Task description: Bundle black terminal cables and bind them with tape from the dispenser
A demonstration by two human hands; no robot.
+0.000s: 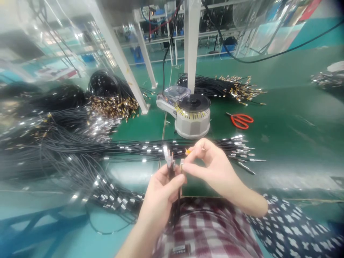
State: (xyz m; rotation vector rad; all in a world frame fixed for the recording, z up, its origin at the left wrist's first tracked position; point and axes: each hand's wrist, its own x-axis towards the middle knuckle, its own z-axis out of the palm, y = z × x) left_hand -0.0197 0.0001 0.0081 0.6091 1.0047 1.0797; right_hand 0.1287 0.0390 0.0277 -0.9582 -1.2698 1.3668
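My left hand [161,195] is closed around a small bunch of thin black cables [170,163], their metal ends sticking up above my fingers. My right hand [211,166] pinches a small yellow piece [188,151], held right beside those cable ends. Both hands hover over the near edge of the green bench [290,118]. Behind them a row of black cables with silver ends [236,147] lies across the bench.
A grey tape dispenser [192,114] stands just beyond my hands, with red scissors [241,120] to its right. Heaps of black cables with gold connectors [113,105] fill the left; another bundle [236,87] lies at the back. White frame posts [192,43] rise from the bench.
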